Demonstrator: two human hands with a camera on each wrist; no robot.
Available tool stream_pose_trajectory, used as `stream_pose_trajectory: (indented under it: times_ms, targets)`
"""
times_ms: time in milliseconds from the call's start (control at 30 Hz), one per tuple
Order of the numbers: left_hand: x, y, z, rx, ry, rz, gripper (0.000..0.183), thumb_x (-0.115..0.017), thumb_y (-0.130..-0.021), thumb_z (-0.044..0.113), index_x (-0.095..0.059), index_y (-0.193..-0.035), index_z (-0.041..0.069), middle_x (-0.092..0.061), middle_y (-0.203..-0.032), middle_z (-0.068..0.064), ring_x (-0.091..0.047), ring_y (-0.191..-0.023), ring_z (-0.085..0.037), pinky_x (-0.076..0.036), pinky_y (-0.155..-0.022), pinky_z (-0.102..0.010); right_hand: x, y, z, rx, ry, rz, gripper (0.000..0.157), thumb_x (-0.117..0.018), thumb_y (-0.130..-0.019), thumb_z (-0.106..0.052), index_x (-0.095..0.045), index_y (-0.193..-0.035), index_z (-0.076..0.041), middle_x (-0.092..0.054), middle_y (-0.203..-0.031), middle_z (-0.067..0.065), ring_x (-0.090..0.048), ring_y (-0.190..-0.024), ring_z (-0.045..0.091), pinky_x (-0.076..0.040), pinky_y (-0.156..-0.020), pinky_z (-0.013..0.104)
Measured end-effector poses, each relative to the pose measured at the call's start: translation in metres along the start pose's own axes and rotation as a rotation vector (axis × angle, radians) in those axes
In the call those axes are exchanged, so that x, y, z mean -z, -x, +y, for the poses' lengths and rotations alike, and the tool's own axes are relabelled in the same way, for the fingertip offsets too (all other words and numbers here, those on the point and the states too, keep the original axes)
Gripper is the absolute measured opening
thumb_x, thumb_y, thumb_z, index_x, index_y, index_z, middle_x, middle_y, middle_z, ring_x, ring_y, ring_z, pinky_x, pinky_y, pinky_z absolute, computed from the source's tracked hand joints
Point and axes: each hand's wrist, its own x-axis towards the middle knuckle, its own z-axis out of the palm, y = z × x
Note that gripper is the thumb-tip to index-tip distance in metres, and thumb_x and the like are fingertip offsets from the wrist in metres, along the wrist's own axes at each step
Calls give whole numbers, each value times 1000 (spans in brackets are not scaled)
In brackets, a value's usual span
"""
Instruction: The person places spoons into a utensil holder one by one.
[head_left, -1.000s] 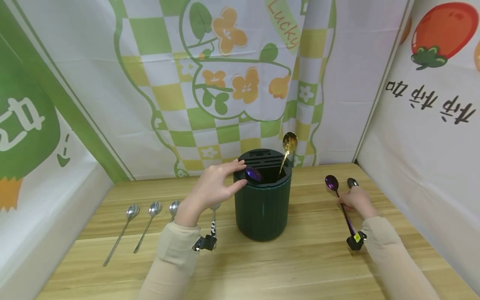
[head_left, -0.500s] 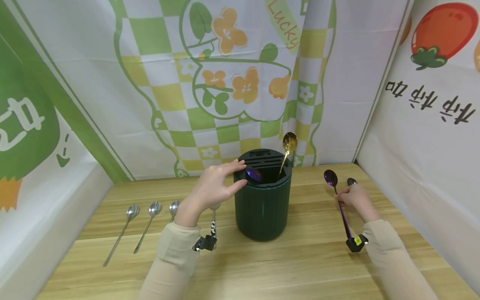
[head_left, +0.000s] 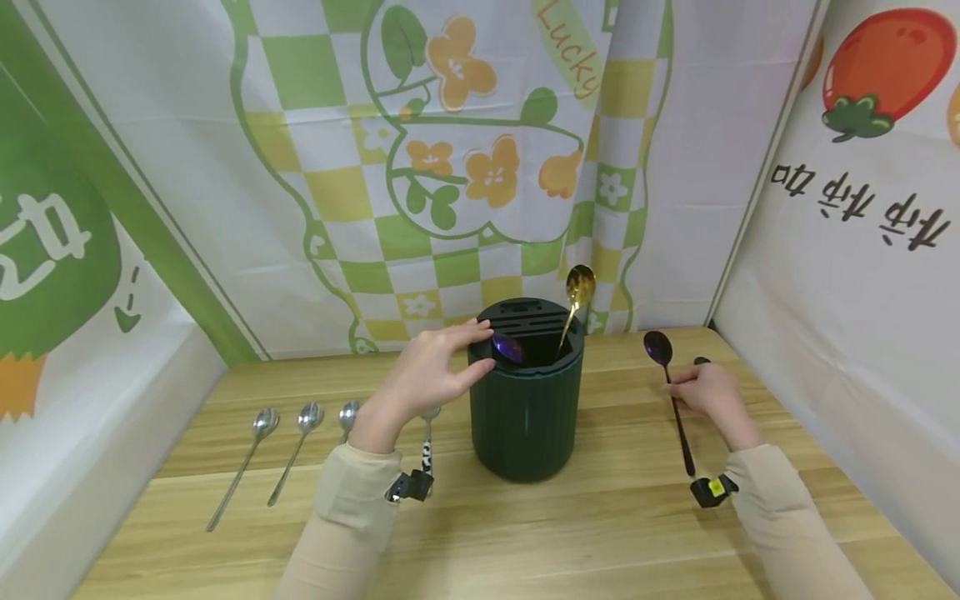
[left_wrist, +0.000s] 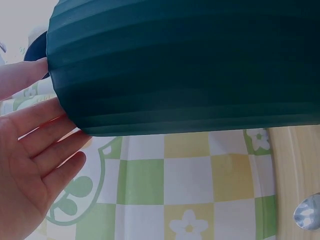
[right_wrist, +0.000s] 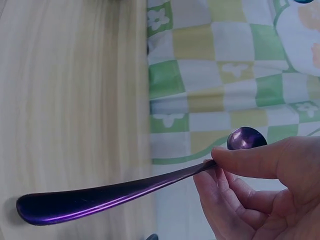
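In the head view, my right hand [head_left: 708, 393] pinches a purple spoon [head_left: 658, 348] by its slim handle between thumb and fingers. The right wrist view shows the broad handle end [right_wrist: 100, 202] pointing away from the palm, close over the table. My left hand [head_left: 431, 367] rests fairly straight fingers and thumb on the rim of a dark green ribbed utensil holder [head_left: 525, 425]. Inside that holder stand a gold spoon [head_left: 580, 287], leaning right, and another purple spoon [head_left: 508, 348] beside my left fingertips.
Silver spoons [head_left: 264, 423] lie in a row on the wooden table [head_left: 480, 542] at left, one with a black-and-white patterned handle [head_left: 427, 457]. Another dark spoon [head_left: 702, 361] lies behind my right hand, mostly hidden. Printed cloth [head_left: 480, 208] walls the back.
My right hand has raised the purple spoon from beside the other dark spoon and shifted it slightly left. The left hand and the holder have stayed put.
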Motion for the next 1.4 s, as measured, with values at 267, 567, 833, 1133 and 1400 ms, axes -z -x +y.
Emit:
stream_pose_trajectory:
  times_ms: [267,567,833,1133,1400]
  targets:
    - [1,1,1,5,5,-11,46,-52,-85,44,-54,-123,18,-49,-130,3,-46,-118,-17,-38,-97,-37,5,7,-9,51,-92,6,32,-64,-79,-18,-61,-96,9,-68,-78,14,-66,-67,21,-51,-55,23]
    - [1,0,1,-1,8,-7,45,-52,-85,43,-54,-122,18,-49,-129,4,-46,-119,-15,-38,-97,-37,11,16,-21,90,-118,42,31,-62,-81,-19,-60,-98,7,-67,-83,16,-66,-71,24,-52,-58,25]
    - [0,0,0,-4,3,-8,44,-52,-85,43,-54,-122,18,-49,-129,5,-46,-118,-14,-39,-96,-36,15,27,-35,134,-89,72,30,-61,-82,-22,-61,-97,5,-67,-82,16,-66,-71,24,-50,-56,24]
    - [1,1,1,-5,6,-4,44,-52,-85,43,-54,-122,18,-49,-129,5,-45,-119,-13,-38,-97,-37,22,37,-49,191,-72,120,30,-63,-82,-23,-63,-94,4,-66,-83,16,-65,-68,21,-49,-54,22]
    - [0,0,1,-1,3,-5,45,-51,-85,44,-54,-122,19,-49,-129,5,-45,-119,-14,-38,-97,-37,24,40,-58,232,-27,174,29,-63,-81,-29,-64,-91,-1,-67,-83,13,-65,-69,20,-49,-55,23]
